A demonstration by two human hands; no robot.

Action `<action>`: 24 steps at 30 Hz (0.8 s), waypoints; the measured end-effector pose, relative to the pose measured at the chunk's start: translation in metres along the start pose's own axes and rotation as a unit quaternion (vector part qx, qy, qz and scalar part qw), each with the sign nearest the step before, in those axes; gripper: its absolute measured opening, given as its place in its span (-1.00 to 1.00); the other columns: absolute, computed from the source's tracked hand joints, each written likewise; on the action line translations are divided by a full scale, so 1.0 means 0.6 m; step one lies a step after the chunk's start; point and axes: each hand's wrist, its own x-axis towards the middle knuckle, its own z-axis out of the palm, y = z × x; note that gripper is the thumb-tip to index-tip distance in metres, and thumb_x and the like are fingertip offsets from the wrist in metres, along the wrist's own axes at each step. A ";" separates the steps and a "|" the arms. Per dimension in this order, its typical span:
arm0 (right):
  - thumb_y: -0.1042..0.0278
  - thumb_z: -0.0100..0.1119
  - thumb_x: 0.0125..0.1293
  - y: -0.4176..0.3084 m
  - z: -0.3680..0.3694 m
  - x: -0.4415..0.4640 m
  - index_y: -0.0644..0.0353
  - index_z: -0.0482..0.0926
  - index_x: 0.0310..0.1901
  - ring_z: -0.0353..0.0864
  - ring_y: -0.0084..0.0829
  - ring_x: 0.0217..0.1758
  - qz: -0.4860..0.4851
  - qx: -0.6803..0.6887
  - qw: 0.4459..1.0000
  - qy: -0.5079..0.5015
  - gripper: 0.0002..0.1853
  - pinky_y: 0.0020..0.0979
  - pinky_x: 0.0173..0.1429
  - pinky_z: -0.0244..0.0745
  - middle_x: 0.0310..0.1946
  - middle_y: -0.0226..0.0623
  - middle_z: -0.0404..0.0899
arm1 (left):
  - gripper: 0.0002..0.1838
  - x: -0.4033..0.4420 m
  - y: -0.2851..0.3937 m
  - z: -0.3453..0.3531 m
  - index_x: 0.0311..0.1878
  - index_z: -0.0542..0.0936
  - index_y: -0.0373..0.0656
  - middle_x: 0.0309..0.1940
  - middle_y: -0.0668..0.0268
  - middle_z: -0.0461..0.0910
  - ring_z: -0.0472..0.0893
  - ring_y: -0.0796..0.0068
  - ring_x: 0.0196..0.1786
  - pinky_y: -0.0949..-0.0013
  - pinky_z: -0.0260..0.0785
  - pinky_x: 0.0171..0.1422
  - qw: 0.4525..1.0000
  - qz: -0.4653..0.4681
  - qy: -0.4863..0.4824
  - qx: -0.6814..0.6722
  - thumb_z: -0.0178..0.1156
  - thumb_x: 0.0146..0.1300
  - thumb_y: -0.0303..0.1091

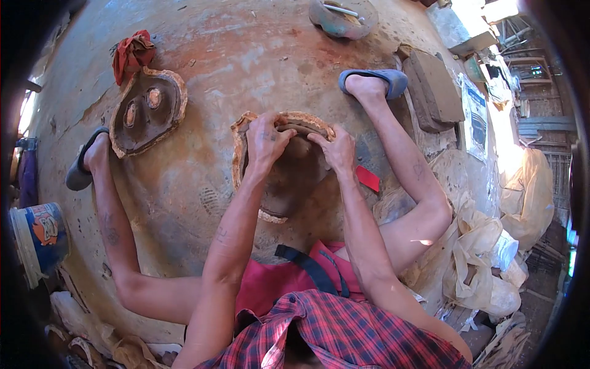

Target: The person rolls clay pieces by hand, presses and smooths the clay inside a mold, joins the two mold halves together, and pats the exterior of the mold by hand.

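Note:
Between my legs on the floor lies a hollow mould (pixel 237 157) with a rough, pale orange rim and dark clay lining its inside. My left hand (pixel 268 141) is closed at its far edge, the thumb pressing on the inner clay. On the far right part of the rim my right hand (pixel 336 147) grips with curled fingers, its thumb also inside. The two thumbs point toward each other. My forearms hide part of the mould. A small red flat piece (pixel 368 179) lies just right of my right wrist.
A second clay-lined mould (pixel 179 86) with two raised humps sits at the far left beside a crumpled red cloth (pixel 133 54). A bowl (pixel 344 21) holds a white stick. Clay slabs (pixel 435 86), plastic sheets (pixel 476 258) and a bucket (pixel 46 240) stand around me.

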 end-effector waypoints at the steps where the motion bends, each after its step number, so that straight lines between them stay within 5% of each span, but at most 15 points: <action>1: -0.13 0.66 0.09 -0.009 -0.003 0.010 0.24 0.73 -0.02 0.78 0.11 0.00 0.027 -0.022 0.999 0.002 -0.38 0.01 0.07 0.63 -0.13 0.06 0.80 | -0.62 0.005 -0.002 0.000 -0.18 0.77 -0.23 -0.24 0.06 0.79 0.78 0.03 -0.10 0.11 0.61 0.04 1.000 0.000 0.002 -0.001 0.64 -0.03 -0.25; 5: -0.14 0.67 0.07 -0.019 -0.016 0.022 0.25 0.75 0.01 0.79 0.09 -0.01 0.065 -0.085 0.994 -0.022 -0.35 -0.01 0.06 0.64 -0.10 0.11 0.79 | -0.62 0.002 -0.017 0.001 -0.16 0.80 -0.20 -0.25 0.08 0.80 0.78 0.07 -0.12 0.12 0.61 0.03 1.000 -0.012 -0.008 0.001 0.65 -0.02 -0.23; 7: -0.12 0.68 0.06 -0.005 -0.016 0.037 0.26 0.75 -0.01 0.80 0.07 -0.04 -0.036 -0.028 0.998 -0.046 -0.36 -0.01 0.02 0.63 -0.11 0.15 0.78 | -0.61 0.008 -0.009 -0.005 -0.13 0.83 -0.20 -0.28 0.08 0.82 0.80 0.11 -0.16 0.15 0.61 0.02 1.000 -0.013 -0.003 -0.004 0.66 -0.01 -0.21; 12: -0.13 0.67 0.07 -0.033 -0.014 0.057 0.32 0.75 -0.12 0.81 0.07 -0.10 -0.018 -0.034 0.995 -0.089 -0.38 -0.03 0.00 0.64 -0.19 0.15 0.78 | -0.60 0.000 -0.017 -0.008 -0.11 0.84 -0.21 -0.24 0.03 0.82 0.81 0.11 -0.16 0.16 0.62 0.04 0.999 -0.011 0.000 0.052 0.65 0.01 -0.21; 15: -0.16 0.66 0.06 -0.024 -0.006 0.056 0.34 0.76 -0.11 0.81 0.06 -0.11 -0.065 -0.116 0.991 -0.026 -0.35 -0.03 0.00 0.65 -0.21 0.15 0.79 | -0.61 0.006 -0.009 -0.016 -0.09 0.85 -0.18 -0.21 0.02 0.82 0.81 0.10 -0.13 0.18 0.62 0.07 0.998 -0.049 -0.019 0.022 0.64 0.02 -0.21; 19: -0.26 0.66 0.03 -0.025 -0.012 0.077 0.33 0.74 -0.10 0.81 0.08 -0.06 -0.072 -0.078 0.989 -0.105 -0.28 -0.01 0.04 0.65 -0.19 0.16 0.78 | -0.63 0.003 -0.009 -0.029 -0.09 0.85 -0.17 -0.19 0.02 0.82 0.80 0.09 -0.09 0.18 0.61 0.10 0.996 -0.079 -0.035 0.006 0.62 0.04 -0.23; 24: -0.34 0.65 0.00 -0.035 0.010 0.089 0.32 0.75 -0.07 0.81 0.05 -0.01 -0.042 -0.095 0.988 -0.113 -0.22 -0.02 0.09 0.66 -0.17 0.15 0.79 | -0.65 -0.001 -0.037 -0.019 -0.09 0.85 -0.18 -0.14 0.03 0.80 0.77 0.08 -0.03 0.16 0.58 0.14 0.999 -0.026 -0.003 0.023 0.60 0.04 -0.28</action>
